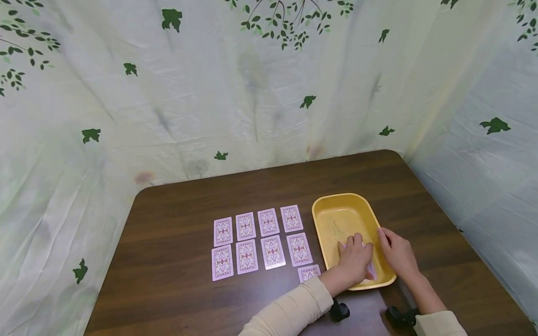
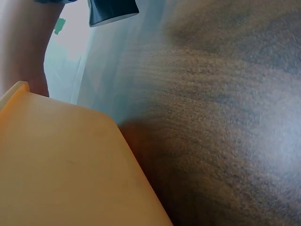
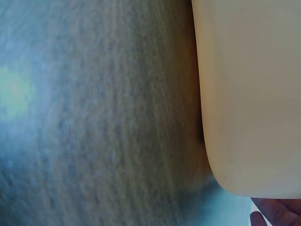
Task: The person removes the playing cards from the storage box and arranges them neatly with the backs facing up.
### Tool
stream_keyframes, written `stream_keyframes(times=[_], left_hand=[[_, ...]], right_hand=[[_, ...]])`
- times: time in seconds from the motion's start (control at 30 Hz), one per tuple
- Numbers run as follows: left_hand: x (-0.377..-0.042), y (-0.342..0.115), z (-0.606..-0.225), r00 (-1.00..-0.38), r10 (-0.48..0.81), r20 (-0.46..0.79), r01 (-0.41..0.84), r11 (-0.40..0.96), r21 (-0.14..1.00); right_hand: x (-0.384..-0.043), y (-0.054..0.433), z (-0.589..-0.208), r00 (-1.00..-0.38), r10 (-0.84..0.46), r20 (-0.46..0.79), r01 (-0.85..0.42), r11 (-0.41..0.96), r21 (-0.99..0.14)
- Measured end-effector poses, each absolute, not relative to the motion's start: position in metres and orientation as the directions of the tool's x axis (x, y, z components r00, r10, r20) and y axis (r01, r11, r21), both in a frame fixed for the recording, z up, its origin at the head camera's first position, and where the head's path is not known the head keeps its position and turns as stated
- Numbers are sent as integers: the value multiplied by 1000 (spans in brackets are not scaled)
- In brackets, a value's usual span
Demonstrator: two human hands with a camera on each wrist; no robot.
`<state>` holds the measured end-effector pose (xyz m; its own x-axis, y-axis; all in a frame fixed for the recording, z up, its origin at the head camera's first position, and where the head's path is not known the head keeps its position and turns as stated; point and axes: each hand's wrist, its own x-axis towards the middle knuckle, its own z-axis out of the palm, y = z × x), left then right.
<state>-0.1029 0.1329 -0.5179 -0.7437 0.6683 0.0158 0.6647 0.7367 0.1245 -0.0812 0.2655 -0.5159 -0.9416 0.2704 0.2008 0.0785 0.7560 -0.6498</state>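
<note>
In the head view, my left hand (image 1: 355, 259) reaches into the yellow tray (image 1: 318, 224), its fingers bent around purple-patterned playing cards (image 1: 371, 269). Most of these cards are hidden under the palm; only their edges peek out beside the fingers. My right hand (image 1: 397, 252) grips the tray's right rim, with the thumb on top near its middle. Left of the tray, several playing cards (image 1: 273, 252) lie back side up in two neat rows. One more card (image 1: 308, 273) is below the rows, partly covered by my left sleeve. The left wrist view shows the tray's outer wall (image 2: 70, 160).
The brown wooden table (image 1: 168, 242) has rounded far corners and stands close to a white leaf-print curtain (image 1: 189, 102). Black wrist cameras sit under both forearms, one of them (image 1: 338, 311) just below the tray's near edge.
</note>
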Motion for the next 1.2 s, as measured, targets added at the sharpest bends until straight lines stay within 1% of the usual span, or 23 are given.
stream_keyframes(times=[0.17,0.3,0.6,0.83,1.07,1.2], left_hand=[[-103,133,-518,-731,682,37,683,729,54],[-102,132,-519,-728,683,61,686,727,31],[-102,128,-520,-715,695,79,700,711,72],[-102,129,-518,-717,693,73,697,712,90],[-104,130,-519,-706,698,121,707,702,82],[-104,128,-519,-700,700,140,714,694,98]], right_hand=[[-82,266,-517,-940,271,207,77,760,-645],[-82,266,-517,-938,273,212,76,761,-644],[-82,265,-517,-942,287,172,112,754,-648],[-82,266,-517,-945,281,169,108,754,-648],[-81,265,-517,-944,284,168,111,754,-647],[-82,265,-517,-943,287,171,113,755,-646]])
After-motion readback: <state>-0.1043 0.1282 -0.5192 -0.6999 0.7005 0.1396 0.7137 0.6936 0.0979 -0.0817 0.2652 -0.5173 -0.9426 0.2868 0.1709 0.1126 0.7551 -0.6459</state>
